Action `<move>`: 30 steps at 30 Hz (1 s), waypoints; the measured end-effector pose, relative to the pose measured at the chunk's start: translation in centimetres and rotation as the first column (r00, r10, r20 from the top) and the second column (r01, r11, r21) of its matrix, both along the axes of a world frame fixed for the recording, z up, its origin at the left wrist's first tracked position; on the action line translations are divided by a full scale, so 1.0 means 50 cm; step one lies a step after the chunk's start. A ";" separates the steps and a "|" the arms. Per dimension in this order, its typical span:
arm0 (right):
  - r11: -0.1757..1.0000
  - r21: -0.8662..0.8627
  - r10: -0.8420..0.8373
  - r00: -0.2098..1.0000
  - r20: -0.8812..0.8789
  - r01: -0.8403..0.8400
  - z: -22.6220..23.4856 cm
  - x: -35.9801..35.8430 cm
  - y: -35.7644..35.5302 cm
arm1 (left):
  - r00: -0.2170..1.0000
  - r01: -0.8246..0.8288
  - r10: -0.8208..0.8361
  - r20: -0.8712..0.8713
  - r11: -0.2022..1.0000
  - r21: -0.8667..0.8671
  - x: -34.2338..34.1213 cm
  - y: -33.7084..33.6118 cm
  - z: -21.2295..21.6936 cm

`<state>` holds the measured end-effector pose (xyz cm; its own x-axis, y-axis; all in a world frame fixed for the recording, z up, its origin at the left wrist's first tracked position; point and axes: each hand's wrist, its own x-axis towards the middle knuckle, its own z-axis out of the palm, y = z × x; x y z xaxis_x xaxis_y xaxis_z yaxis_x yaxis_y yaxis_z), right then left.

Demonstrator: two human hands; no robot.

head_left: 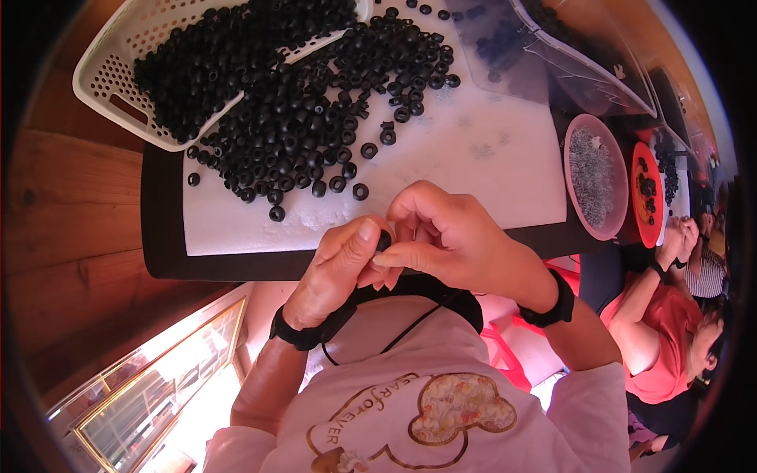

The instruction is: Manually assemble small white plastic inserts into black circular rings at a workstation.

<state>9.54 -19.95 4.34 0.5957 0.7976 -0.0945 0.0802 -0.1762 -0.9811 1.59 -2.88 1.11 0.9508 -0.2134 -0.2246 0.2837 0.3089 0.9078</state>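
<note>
Here, seen from above, a person's two hands meet at the picture's centre, just past the near edge of a white work mat (489, 158) on a dark board (162, 229). The left hand (335, 272) is curled nearly shut, thumb and forefinger pinching a small black ring (384, 240). The right hand (441, 232) is loosely closed, its fingertips touching the same ring from the three o'clock side; whether it holds anything else cannot be told.

A heap of black rings (315, 110) spreads across the mat toward eleven o'clock, spilling from a white perforated basket (110, 87). At three o'clock stand a pink bowl of small grey parts (595, 177) and, beside it, a red dish (648, 193) with more black pieces.

The likeliest mishap is the ring slipping: it is small, the pinch is at the fingertips, and the hands hover off the board's edge, so it would probably drop into the lap.

Open mat lies between twelve and two o'clock. Another person (670, 331) sits close at four o'clock, limiting elbow room there.
</note>
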 end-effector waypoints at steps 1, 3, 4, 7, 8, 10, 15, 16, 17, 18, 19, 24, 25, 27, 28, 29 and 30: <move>1.000 0.003 -0.001 1.000 0.009 0.001 0.002 -0.005 0.001 | 1.000 0.001 -0.001 0.009 1.000 0.003 -0.002 0.002 -0.002; 0.998 0.026 -0.058 0.978 0.199 0.054 0.008 -0.020 -0.001 | 1.000 0.025 -0.024 0.017 0.998 -0.064 -0.001 0.005 -0.003; 0.998 0.026 -0.066 0.975 0.213 0.062 0.010 -0.027 -0.003 | 0.999 0.034 -0.032 0.032 0.997 -0.064 0.000 0.002 -0.005; 0.995 0.038 -0.098 0.891 0.443 0.091 0.007 -0.037 -0.006 | 0.999 0.014 -0.008 0.041 0.989 -0.150 0.001 0.001 -0.015; 0.995 0.039 -0.101 0.885 0.455 0.093 0.006 -0.039 -0.008 | 0.998 0.030 -0.023 0.052 0.992 -0.122 0.000 0.002 -0.016; 0.989 0.086 -0.143 0.920 0.364 0.120 0.005 -0.039 -0.012 | 0.996 0.050 -0.043 0.075 0.994 -0.096 0.000 0.003 -0.018; 0.983 0.002 -0.173 0.933 0.315 0.181 -0.002 0.012 -0.040 | 0.998 0.038 -0.026 0.060 0.977 -0.211 -0.002 0.004 -0.018; 0.973 -0.040 -0.208 0.938 0.276 0.227 -0.001 0.031 -0.043 | 0.998 0.032 -0.019 0.062 0.975 -0.218 -0.001 0.002 -0.018; 0.955 -0.152 -0.192 0.922 0.337 0.254 0.011 0.055 -0.041 | 0.997 0.036 -0.022 0.068 0.975 -0.220 0.001 0.000 -0.017; 0.954 -0.151 -0.195 0.920 0.341 0.259 0.009 0.078 -0.036 | 0.997 0.027 -0.012 0.082 0.982 -0.185 0.001 -0.001 -0.017; 0.944 -0.177 -0.158 0.851 0.501 0.280 0.002 0.101 -0.028 | 0.995 0.016 -0.002 0.095 0.989 -0.149 0.002 -0.002 -0.017; 0.905 -0.234 -0.128 0.750 0.649 0.357 0.019 0.175 0.028 | 0.994 0.041 -0.025 0.108 0.988 -0.147 0.003 0.000 -0.019; 0.899 -0.268 -0.105 0.765 0.635 0.346 0.018 0.183 0.044 | 0.994 0.048 -0.034 0.104 0.988 -0.144 0.002 0.000 -0.020; 0.892 -0.303 -0.080 0.778 0.623 0.334 0.012 0.191 0.066 | 0.994 0.053 -0.039 0.103 0.990 -0.133 0.001 0.002 -0.022; 0.888 -0.303 -0.077 0.762 0.643 0.345 0.000 0.194 0.074 | 0.994 0.059 -0.047 0.100 0.991 -0.121 0.000 0.002 -0.022; 0.886 -0.301 -0.072 0.747 0.661 0.352 -0.006 0.196 0.083 | 0.994 0.055 -0.042 0.101 0.991 -0.123 -0.001 0.003 -0.023; 0.887 -0.303 -0.068 0.747 0.662 0.349 -0.006 0.198 0.085 | 0.994 0.058 -0.046 0.099 0.990 -0.125 -0.001 0.003 -0.024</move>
<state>19.46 -15.71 4.03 0.7768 0.6235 0.0879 0.5539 -0.6103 -0.5663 1.52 -2.71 -0.07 0.9533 -0.2843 -0.1014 0.2167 0.4108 0.8856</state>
